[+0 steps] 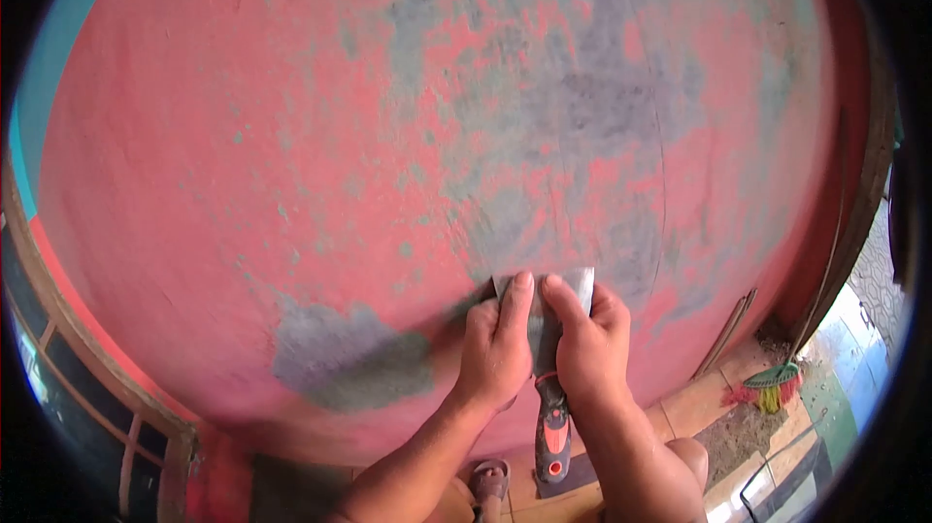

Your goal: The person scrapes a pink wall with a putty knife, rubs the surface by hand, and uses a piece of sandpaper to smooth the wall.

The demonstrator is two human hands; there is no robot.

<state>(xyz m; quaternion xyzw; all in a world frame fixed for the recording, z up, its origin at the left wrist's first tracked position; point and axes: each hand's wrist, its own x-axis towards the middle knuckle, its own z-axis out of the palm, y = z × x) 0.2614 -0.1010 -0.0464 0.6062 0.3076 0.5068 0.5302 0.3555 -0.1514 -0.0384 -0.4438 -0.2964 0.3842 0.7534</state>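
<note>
Both hands hold a metal scraper [552, 355] against a wall [369, 183] of worn red paint with grey and green patches. My left hand [497, 343] grips the left side of the blade, its thumb pressed flat on the metal. On the blade's right side, my right hand [594, 339] is closed round the edge, thumb also on top. The blade's wide upper edge meets the wall, and its black and red handle [553, 431] hangs down between my wrists, held by neither hand.
At the lower right a broom [772, 387] with red and green bristles rests on the tiled floor [680, 407] near debris. Thin sticks [726, 333] lean by the wall's base. A framed window [87, 377] is at the lower left. A sandalled foot [489, 480] shows below.
</note>
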